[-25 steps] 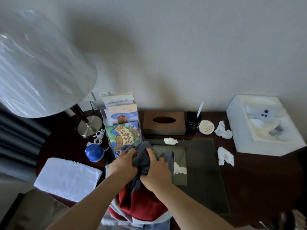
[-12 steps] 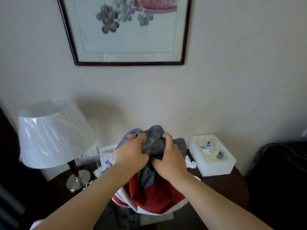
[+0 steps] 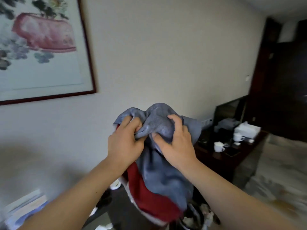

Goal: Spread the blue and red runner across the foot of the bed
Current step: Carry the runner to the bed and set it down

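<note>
— Up at chest height, against the wall [image 3: 149,55]: gripping the runner [image 3: 159,156] with both hands, bunched, well clear of any surface.

— Left hand [image 3: 124,143]?

— Clenching a blue fold at the top of the bundle, fingers buried in cloth. Right hand [image 3: 176,145] grasping the same gathered top just beside it, thumb pressing in from below. Blue layer hanging in front, red and a white edge trailing beneath.

— Getting anywhere near the bed?

— Not yet, judging by this. Carrying only; spreading not begun. No bed clearly showing: pale blurred stuff at the far right edge, possibly bedding, possibly floor. Cannot tell.

— Risks from here?

— Probably dragging the loose lower end across the dark table [image 3: 229,156] to the right and catching the cups [image 3: 219,146] there. Also possibly opening it twisted: holding a crumpled middle rather than an edge or corners, so finding the long side may be needing a regrip. Letting the tail drop low could mean treading on it.

— Hidden or unclear?

— Full length and shape of the runner: wadded, and cut off by the lower frame. Fingertips of both hands mostly lost in folds. Lower left smeared by motion, something papery there, unreadable. Clutter under the bundle too blurred for naming. Picture [image 3: 41,47] on the wall cropped at the left and top.
</note>
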Available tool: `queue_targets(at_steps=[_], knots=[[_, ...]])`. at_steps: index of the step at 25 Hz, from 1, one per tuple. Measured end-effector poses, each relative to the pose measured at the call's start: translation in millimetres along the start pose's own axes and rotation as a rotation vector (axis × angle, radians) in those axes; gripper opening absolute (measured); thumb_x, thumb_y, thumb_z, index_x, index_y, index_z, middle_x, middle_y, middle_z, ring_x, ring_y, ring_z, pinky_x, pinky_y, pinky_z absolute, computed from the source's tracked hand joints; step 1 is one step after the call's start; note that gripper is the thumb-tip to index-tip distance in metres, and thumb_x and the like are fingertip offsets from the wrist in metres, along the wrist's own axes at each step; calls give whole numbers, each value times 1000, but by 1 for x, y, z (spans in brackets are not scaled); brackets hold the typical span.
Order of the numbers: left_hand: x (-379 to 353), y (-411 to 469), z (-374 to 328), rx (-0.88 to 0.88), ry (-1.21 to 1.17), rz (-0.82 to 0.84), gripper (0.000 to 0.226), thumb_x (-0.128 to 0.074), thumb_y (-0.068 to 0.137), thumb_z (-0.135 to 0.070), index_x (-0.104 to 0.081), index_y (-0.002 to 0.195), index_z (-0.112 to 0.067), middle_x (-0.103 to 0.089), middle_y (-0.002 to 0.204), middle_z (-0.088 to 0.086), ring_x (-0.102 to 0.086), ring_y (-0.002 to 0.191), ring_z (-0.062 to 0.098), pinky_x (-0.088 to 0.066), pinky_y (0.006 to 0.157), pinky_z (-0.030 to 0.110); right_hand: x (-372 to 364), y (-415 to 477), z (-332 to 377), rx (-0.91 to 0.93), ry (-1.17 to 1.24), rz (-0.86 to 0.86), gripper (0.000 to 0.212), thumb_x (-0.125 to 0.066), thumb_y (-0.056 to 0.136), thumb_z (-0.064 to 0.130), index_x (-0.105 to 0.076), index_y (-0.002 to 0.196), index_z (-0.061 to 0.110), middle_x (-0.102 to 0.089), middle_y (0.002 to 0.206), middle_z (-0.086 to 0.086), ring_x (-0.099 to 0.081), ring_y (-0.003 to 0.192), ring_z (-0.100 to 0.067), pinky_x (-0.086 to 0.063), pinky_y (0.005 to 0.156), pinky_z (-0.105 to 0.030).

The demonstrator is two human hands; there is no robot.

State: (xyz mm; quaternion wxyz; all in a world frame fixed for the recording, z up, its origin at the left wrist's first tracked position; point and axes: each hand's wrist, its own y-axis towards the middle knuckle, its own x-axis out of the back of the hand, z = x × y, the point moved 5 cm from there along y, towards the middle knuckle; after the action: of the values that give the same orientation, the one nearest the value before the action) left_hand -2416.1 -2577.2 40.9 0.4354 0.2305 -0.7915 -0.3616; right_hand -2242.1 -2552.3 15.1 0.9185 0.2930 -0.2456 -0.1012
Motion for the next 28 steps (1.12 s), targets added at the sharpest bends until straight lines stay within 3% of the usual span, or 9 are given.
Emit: queue_targets(at_steps=[6, 9, 11, 14, 16, 18, 22, 26, 28], knots=[[-157, 57, -201, -275, -233, 50, 11, -45, 74, -31, -35, 75, -31, -44, 86, -11, -42, 68, 14, -47, 53, 39, 218, 43, -121, -45, -374, -238, 103, -66, 62, 79, -11, 145, 51, -40, 135, 0, -37, 129, -27, -43, 100, -53], [-230, 70, -307, -361, -349, 47, 21, -53, 73, -20, -34, 73, -28, -41, 83, -8, -39, 65, 15, -40, 50, 34, 328, 42, -187, -84, -541, -327, 114, -70, 60, 77, -4, 149, 50, -32, 140, -6, -30, 132, -31, -40, 103, -54], [-284, 72, -375, -382, -457, 77, 30, -60, 72, -11, -33, 71, -25, -39, 79, -5, -38, 66, 15, -33, 49, 31, 400, 39, -224, -100, -712, -439, 107, -70, 60, 76, -16, 148, 46, -24, 150, -12, -20, 140, -36, -32, 108, -58], [-355, 68, -458, -410, -640, 164, 29, -55, 70, -14, -29, 65, -26, -40, 76, -6, -41, 70, 20, -32, 47, 36, 492, 36, -260, -89, -894, -528, 71, -61, 70, 76, -43, 125, 35, -22, 156, -11, -12, 147, -35, -14, 113, -53], [-406, 62, -512, -450, -785, 239, 30, -54, 69, -13, -27, 62, -27, -39, 73, -6, -40, 67, 22, -34, 47, 42, 544, 38, -286, -83, -934, -490, 44, -59, 77, 64, -43, 100, 30, -53, 120, 1, -47, 124, -27, -33, 101, -51], [-452, 59, -558, -489, -919, 295, 33, -55, 69, -12, -26, 61, -26, -37, 70, -3, -39, 60, 21, -34, 45, 49, 582, 38, -317, -109, -865, -455, 36, -65, 78, 40, -32, 88, 31, -51, 85, 8, -55, 81, -21, -44, 72, -42], [-546, 63, -636, -553, -1108, 430, 33, -62, 72, -21, -30, 69, -26, -38, 74, -3, -39, 62, 16, -37, 52, 50, 645, 39, -385, -221, -931, -497, 31, -62, 79, 22, -33, 89, 28, -53, 81, 5, -52, 69, -21, -41, 56, -41], [-650, 82, -708, -500, -1201, 670, 49, -83, 72, -21, -40, 96, -25, -55, 90, 1, -58, 80, 19, -51, 68, 35, 703, 75, -448, -249, -1161, -512, 29, -61, 82, 22, -41, 103, 24, -57, 89, -1, -54, 71, -29, -33, 58, -34], [-699, 101, -748, -491, -1269, 742, 60, -88, 71, -22, -40, 108, -24, -59, 101, -2, -62, 91, 8, -50, 69, 18, 738, 107, -478, -295, -1274, -527, 33, -59, 83, 22, -43, 111, 23, -57, 90, -2, -55, 71, -31, -33, 59, -35]])
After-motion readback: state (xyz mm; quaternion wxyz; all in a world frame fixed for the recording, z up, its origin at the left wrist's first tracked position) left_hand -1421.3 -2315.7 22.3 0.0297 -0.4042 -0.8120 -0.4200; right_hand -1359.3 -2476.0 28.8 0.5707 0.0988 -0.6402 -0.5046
